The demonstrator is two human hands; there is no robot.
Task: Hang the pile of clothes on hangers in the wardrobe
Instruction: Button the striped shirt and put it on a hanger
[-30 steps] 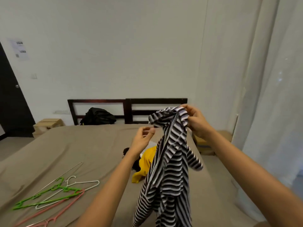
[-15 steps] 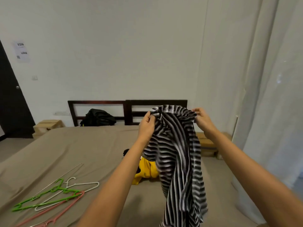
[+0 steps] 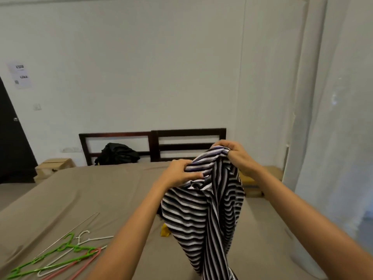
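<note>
Left hand (image 3: 178, 171): we grip the striped garment (image 3: 203, 207) bunched at its top.
Right hand (image 3: 235, 153): we grip its upper edge.
Hangers (image 3: 60, 257): on the bed (image 3: 90, 190).

Black bag (image 3: 118, 153) slumps against dark headboard (image 3: 187, 131). Cardboard box (image 3: 54, 165) sits beside black door (image 3: 11, 148). White curtain (image 3: 333, 118) hangs far right.

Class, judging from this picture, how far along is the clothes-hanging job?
Done: nothing visibly hung; no wardrobe in view. In hand: left hand and right hand grip the striped garment. Left: bare hangers and a yellow garment lie on the bed.
</note>
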